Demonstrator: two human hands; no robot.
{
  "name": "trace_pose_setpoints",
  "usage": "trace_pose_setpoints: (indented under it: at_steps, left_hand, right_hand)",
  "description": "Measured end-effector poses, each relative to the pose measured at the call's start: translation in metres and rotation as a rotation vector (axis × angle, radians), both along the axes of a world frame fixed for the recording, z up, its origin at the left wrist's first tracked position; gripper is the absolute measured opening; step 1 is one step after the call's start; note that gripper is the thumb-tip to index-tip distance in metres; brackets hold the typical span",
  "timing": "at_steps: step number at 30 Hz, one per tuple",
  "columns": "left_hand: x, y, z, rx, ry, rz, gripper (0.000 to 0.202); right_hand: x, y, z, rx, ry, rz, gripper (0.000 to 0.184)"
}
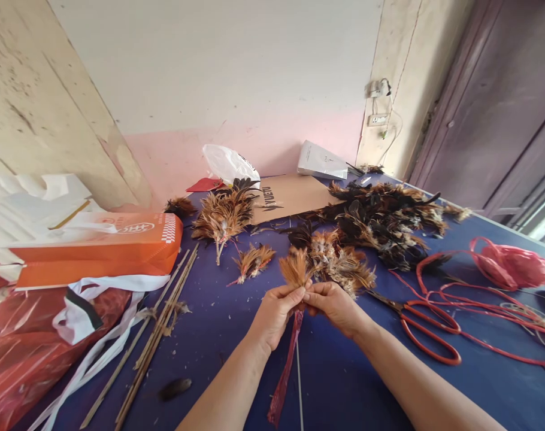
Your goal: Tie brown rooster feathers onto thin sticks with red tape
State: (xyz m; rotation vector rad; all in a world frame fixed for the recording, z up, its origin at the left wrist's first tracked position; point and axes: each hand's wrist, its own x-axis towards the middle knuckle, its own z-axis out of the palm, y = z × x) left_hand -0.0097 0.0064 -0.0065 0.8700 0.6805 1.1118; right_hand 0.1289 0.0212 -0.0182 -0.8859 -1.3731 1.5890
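Note:
A small bunch of golden-brown feathers (294, 268) stands upright between my hands, over the blue table. My left hand (275, 311) is closed, with thumb and fingers pinching the bunch at its base. Against it, my right hand (333, 304) is closed too, its fingertips pressed to the same base. A pink plastic strip (285, 374) hangs down from under the fingers, and its upper end is hidden by them. Just behind lies a pile of brown feathers (339, 263). To the left of the hands rests a smaller tied feather bunch (253, 263).
Orange-handled scissors (429, 323) and a tangle of pink plastic string (515, 266) lie at right. Black-brown feathers (384, 221) heap behind. Left are thin sticks (158, 335), an orange bag (102, 257), and a large feather bunch (225, 215). Flat cardboard (294, 194) lies at the back.

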Motion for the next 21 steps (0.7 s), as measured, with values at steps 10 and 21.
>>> trace_pose_setpoints:
  at_steps: [10, 21]
  left_hand:
    - [-0.007, 0.009, -0.013, -0.256, -0.165, 0.027, 0.012]
    - [0.0, 0.005, -0.017, -0.304, -0.156, 0.005, 0.009]
  right_hand:
    - [0.003, -0.005, 0.008, 0.451, -0.447, -0.122, 0.015]
    - [0.006, -0.007, 0.012, 0.926, -0.964, -0.342, 0.019]
